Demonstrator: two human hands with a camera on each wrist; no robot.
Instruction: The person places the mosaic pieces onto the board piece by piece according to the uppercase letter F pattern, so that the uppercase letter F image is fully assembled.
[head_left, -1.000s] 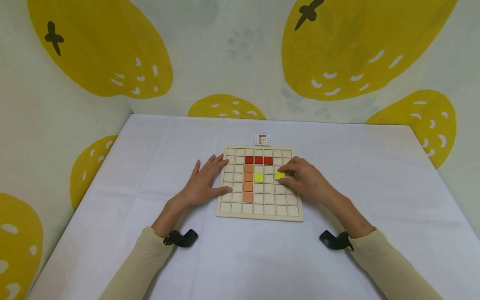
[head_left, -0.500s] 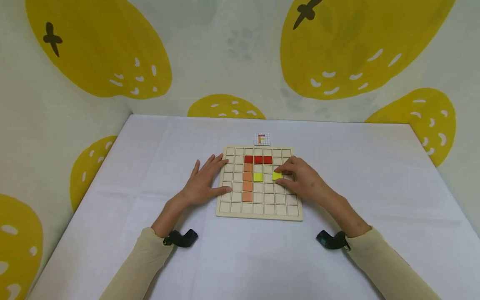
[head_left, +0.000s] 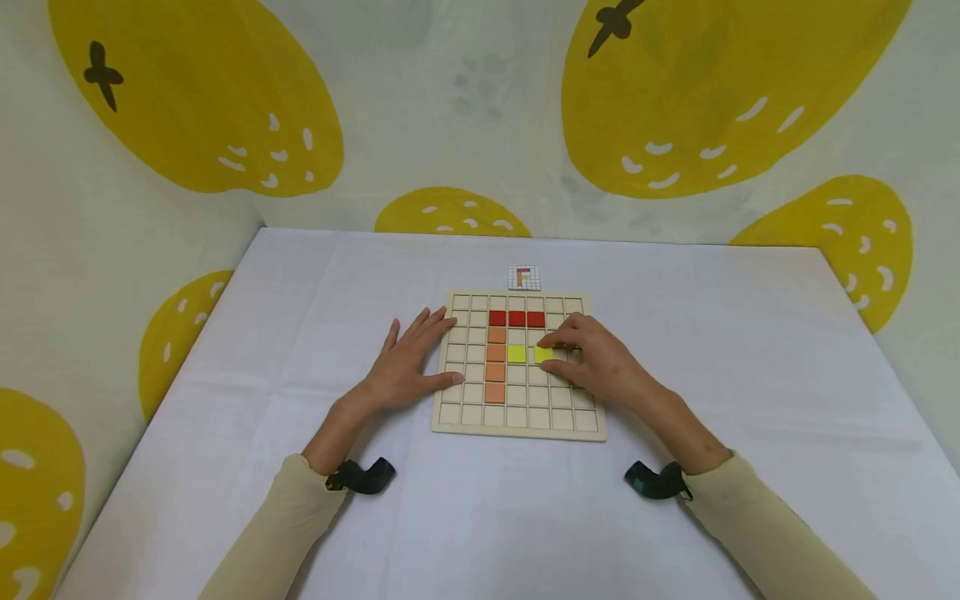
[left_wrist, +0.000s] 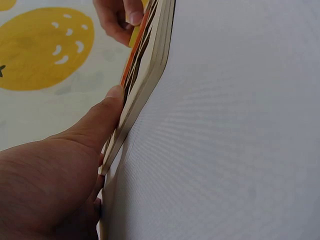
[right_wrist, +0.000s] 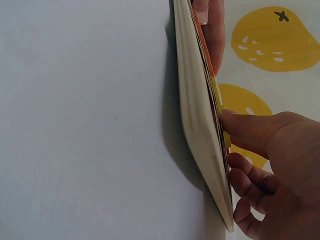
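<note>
My right hand (head_left: 600,357) pinches a yellow square tile (head_left: 543,356) between thumb and fingers, over the wooden grid board (head_left: 517,422). In the right wrist view, the thumb (right_wrist: 250,129) lies along that tile at the board's surface. Left of it, a second yellow tile (head_left: 516,354) sits in a cell. Three red tiles (head_left: 517,318) form a row near the top, and several orange tiles (head_left: 496,353) run down a column below the leftmost red. My left hand (head_left: 405,367) rests on the board's left edge with fingers spread; its thumb (left_wrist: 102,117) touches the rim.
A small pattern card (head_left: 524,277) with a coloured grid lies just behind the board. White cloth covers the table (head_left: 480,517). Walls with large yellow fruit prints (head_left: 735,100) stand behind and at the sides.
My right hand has moved left across the board with the yellow tile, bringing it closer to the other yellow tile. My left hand has stayed in place.
</note>
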